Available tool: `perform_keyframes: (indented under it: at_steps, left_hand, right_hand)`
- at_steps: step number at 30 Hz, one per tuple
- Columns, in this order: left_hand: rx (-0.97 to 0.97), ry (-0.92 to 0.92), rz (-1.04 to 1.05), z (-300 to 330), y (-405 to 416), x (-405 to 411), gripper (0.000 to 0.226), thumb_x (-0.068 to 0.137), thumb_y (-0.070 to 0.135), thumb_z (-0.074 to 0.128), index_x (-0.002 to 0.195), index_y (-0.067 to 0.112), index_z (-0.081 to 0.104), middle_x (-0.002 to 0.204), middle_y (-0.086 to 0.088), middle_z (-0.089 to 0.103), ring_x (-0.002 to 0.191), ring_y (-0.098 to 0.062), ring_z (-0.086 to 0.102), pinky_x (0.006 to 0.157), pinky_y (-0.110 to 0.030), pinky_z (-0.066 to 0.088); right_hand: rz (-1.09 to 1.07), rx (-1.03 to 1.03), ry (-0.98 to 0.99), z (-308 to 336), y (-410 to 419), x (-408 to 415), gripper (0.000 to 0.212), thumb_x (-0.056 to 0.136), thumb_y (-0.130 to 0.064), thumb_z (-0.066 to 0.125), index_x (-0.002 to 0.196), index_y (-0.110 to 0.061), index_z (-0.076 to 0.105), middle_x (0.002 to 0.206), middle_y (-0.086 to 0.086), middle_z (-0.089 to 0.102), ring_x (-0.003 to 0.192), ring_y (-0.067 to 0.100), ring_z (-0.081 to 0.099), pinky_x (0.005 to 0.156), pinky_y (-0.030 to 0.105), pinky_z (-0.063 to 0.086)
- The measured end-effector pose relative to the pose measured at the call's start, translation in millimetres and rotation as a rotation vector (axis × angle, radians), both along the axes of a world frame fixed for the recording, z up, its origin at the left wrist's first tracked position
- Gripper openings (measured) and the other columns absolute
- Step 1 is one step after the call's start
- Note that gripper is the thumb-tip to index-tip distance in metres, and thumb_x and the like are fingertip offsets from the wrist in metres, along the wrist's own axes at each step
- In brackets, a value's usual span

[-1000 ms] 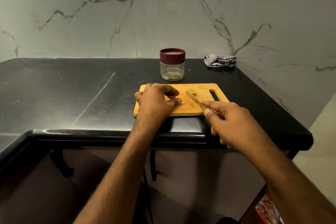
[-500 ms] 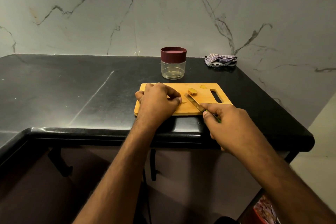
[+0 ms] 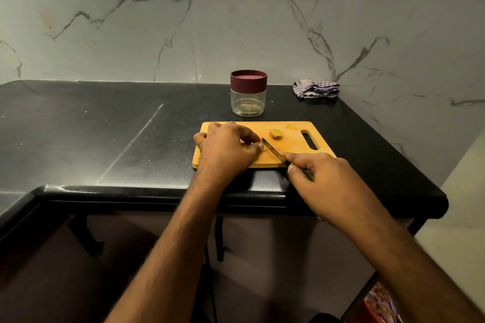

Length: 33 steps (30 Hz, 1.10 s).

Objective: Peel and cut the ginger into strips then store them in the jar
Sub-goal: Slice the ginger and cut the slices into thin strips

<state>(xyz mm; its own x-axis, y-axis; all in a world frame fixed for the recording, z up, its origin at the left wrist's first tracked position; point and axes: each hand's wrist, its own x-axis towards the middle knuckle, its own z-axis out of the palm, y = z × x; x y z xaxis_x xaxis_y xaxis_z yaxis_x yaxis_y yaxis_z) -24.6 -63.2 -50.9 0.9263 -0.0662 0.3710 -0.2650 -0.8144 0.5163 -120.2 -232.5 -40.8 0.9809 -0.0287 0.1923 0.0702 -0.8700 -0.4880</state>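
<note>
On the cutting board [image 3: 294, 151], a stubby yellow-brown ginger piece [image 3: 275, 134].

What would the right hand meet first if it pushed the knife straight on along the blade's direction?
Probably the left hand: the thin knife held by the right hand points at its fingertips, where a pale ginger slice seems pinned on the wooden cutting board. Depth is uncertain.

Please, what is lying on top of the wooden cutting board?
On the cutting board lie a ginger chunk and a pale sliver. The left hand covers what it holds; the right hand holds the knife.
</note>
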Motion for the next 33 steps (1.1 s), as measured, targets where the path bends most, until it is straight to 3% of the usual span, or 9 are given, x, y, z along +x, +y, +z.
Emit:
perform_keyframes:
  at_steps: [4, 9, 19, 22, 26, 30, 33]
  left_hand:
    - [0.007, 0.023, 0.002, 2.4, 0.5, -1.1, 0.016, 0.088, 0.050, 0.069, 0.100, 0.041, 0.074, 0.109, 0.021, 0.065, 0.131, -0.015, 0.038, 0.103, -0.045, 0.022]
    - [0.025, 0.029, 0.017, 3.6, -1.2, -3.4, 0.015, 0.088, 0.051, 0.069, 0.100, 0.042, 0.073, 0.122, 0.017, 0.061, 0.134, -0.017, 0.035, 0.107, -0.048, 0.023]
    - [0.070, 0.066, 0.034, 6.7, -2.7, -3.1, 0.014, 0.087, 0.054, 0.068, 0.096, 0.043, 0.073, 0.127, 0.016, 0.058, 0.134, -0.019, 0.034, 0.110, -0.051, 0.023]
    - [0.068, 0.073, 0.032, 7.0, -2.5, -2.5, 0.013, 0.087, 0.053, 0.069, 0.094, 0.043, 0.073, 0.127, 0.016, 0.058, 0.135, -0.019, 0.034, 0.110, -0.050, 0.023]
    - [0.054, 0.065, 0.040, 7.1, -2.0, -2.9, 0.016, 0.086, 0.053, 0.070, 0.095, 0.041, 0.075, 0.123, 0.016, 0.059, 0.133, -0.019, 0.035, 0.110, -0.049, 0.023]
    - [0.038, 0.049, 0.050, 7.4, -1.6, -4.6, 0.020, 0.086, 0.054, 0.070, 0.097, 0.038, 0.076, 0.105, 0.020, 0.051, 0.131, -0.019, 0.035, 0.107, -0.046, 0.023]
    - [0.041, 0.066, 0.042, 7.5, -2.2, -4.8, 0.022, 0.086, 0.054, 0.070, 0.100, 0.038, 0.076, 0.104, 0.019, 0.050, 0.131, -0.019, 0.035, 0.108, -0.047, 0.024]
  right_hand:
    - [-0.016, 0.025, -0.017, -1.1, 2.4, -0.6, 0.036, 0.099, -0.038, 0.044, 0.133, -0.045, 0.051, 0.078, -0.016, 0.055, 0.062, 0.008, 0.059, 0.053, 0.022, 0.050]
    - [-0.035, 0.015, -0.032, -0.8, 3.3, 0.3, 0.036, 0.100, -0.037, 0.043, 0.135, -0.045, 0.049, 0.072, -0.016, 0.052, 0.059, 0.007, 0.053, 0.045, 0.014, 0.031]
    - [-0.004, -0.039, 0.009, 4.7, 6.4, 6.2, 0.036, 0.100, -0.038, 0.043, 0.135, -0.043, 0.050, 0.082, -0.017, 0.051, 0.064, 0.006, 0.054, 0.048, 0.016, 0.034]
    - [0.000, -0.038, 0.031, 6.6, 7.7, 9.1, 0.035, 0.100, -0.037, 0.043, 0.135, -0.043, 0.050, 0.076, -0.017, 0.048, 0.062, 0.007, 0.052, 0.047, 0.017, 0.033]
    - [0.009, -0.051, 0.052, 10.6, 10.5, 13.0, 0.036, 0.101, -0.036, 0.043, 0.134, -0.044, 0.050, 0.079, -0.015, 0.049, 0.064, 0.007, 0.054, 0.051, 0.021, 0.043]
    - [0.020, -0.089, 0.063, 11.7, 7.3, 5.5, 0.036, 0.100, -0.035, 0.043, 0.134, -0.044, 0.051, 0.084, -0.011, 0.057, 0.064, 0.009, 0.057, 0.052, 0.025, 0.049]
    - [0.022, -0.075, 0.092, 14.9, -1.5, -9.0, 0.036, 0.100, -0.034, 0.043, 0.134, -0.045, 0.050, 0.083, -0.013, 0.050, 0.064, 0.010, 0.059, 0.058, 0.028, 0.057]
